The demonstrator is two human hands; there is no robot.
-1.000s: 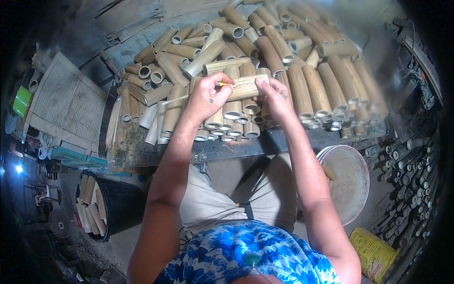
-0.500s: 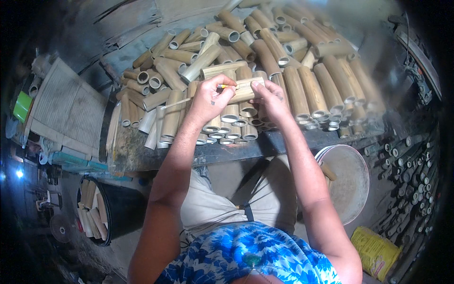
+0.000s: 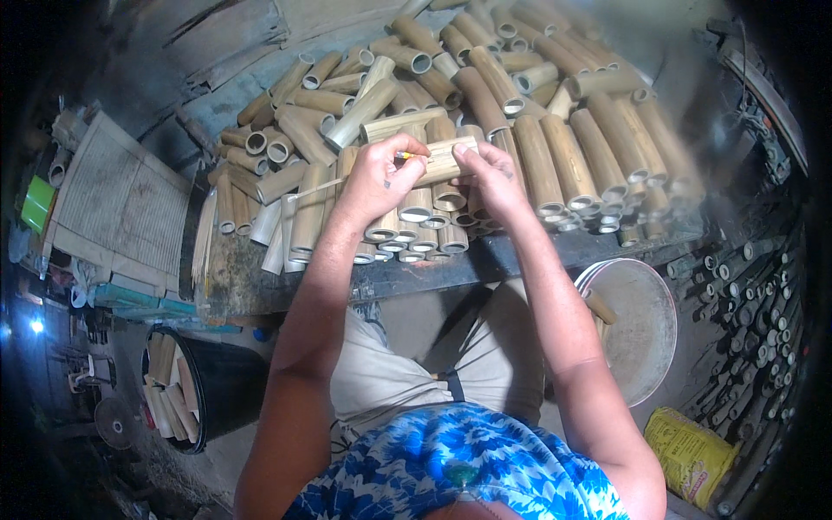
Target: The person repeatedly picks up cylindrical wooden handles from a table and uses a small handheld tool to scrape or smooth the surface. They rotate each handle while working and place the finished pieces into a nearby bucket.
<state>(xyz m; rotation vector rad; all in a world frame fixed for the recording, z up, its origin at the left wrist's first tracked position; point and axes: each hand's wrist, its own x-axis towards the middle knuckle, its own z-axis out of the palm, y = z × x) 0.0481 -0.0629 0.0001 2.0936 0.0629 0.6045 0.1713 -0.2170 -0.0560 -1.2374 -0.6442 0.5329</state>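
Note:
My left hand (image 3: 390, 169) is closed, pinching a short yellow pencil (image 3: 406, 156) at the face of a pale bamboo tube (image 3: 443, 163). A thin bamboo strip (image 3: 314, 188) sticks out to the left behind that wrist; how it is held is hidden. At the right end of the same tube my right hand (image 3: 492, 178) grips it, thumb on top and fingers underneath. The tube lies nearly level, raised over the front of a pile of cut bamboo tubes (image 3: 537, 169).
The pile covers a dark worn bench (image 3: 416, 276). Below left stands a black bin (image 3: 227, 390) of bamboo pieces; below right, a round pale tub (image 3: 641, 334) with a few tubes. Bamboo poles (image 3: 737, 329) and a yellow sack (image 3: 689, 455) lie at far right.
The view has shifted slightly, moving the pile a little left in the picture. Both hands keep their hold on the tube and pencil.

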